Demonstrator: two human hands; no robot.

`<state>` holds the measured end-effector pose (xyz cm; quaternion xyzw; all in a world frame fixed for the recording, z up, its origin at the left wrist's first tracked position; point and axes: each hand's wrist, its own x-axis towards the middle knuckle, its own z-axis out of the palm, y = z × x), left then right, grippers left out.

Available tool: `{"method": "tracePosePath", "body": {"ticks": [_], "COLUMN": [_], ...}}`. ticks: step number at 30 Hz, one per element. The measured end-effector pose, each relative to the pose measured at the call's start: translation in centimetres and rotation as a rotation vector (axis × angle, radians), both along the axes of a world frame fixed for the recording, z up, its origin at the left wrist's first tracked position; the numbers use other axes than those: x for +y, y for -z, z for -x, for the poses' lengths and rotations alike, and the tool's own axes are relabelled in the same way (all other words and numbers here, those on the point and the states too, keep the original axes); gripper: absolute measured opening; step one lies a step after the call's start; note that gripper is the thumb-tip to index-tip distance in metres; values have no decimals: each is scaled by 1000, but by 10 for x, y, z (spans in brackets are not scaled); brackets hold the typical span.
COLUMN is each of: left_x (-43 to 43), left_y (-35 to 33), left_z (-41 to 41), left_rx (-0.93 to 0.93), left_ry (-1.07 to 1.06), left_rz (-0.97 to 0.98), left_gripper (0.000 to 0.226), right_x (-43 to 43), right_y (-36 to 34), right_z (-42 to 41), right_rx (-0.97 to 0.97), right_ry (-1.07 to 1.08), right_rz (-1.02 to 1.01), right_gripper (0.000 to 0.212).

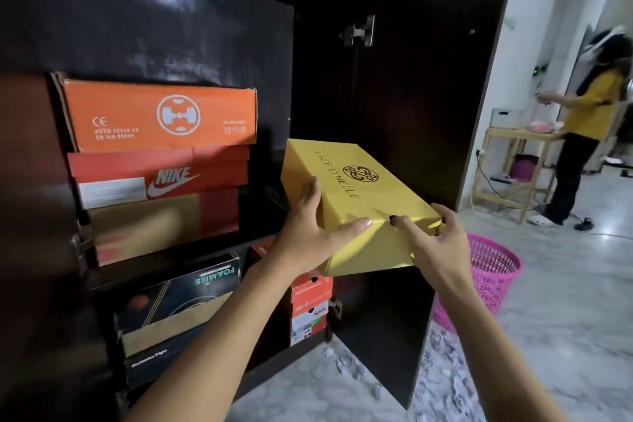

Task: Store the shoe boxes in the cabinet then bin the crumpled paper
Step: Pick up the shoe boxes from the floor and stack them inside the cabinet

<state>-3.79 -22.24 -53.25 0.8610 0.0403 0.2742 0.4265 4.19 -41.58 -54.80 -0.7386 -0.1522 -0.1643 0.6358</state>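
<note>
Dark cabinet (411,79) stood open before me. I held the yellow shoe box (356,202) with both hands, left hand (308,233) and right hand (435,243) clamped on its near end, long axis pointing into the shelf gap beside the stacked boxes (161,161).

Dim interior, bright right side, wide-angle edge distortion

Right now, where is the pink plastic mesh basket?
In the head view the pink plastic mesh basket stands on the floor at the right, just behind the open dark cabinet door, beyond the right hand.
</note>
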Motion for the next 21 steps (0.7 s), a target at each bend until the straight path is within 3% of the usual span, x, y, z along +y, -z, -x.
{"method": "tracePosePath", "body": {"ticks": [7,16,21], "left_x": [46,118,136], "left_y": [-21,-2,-15], "left_z": [-78,-163,-186], "left_rx": [-15,158,88], "left_ry": [-151,-315,-339], "left_rz": [-26,59,-37], "left_gripper": [126,125,113], "right_x": [55,136,173], "right_y": [-27,-24,-18], "right_z": [-86,-181,-218], "right_rx": [-20,24,18], "right_ry": [-56,-184,-162], "right_rz": [0,26,-24], "right_gripper": [80,80,92]}}
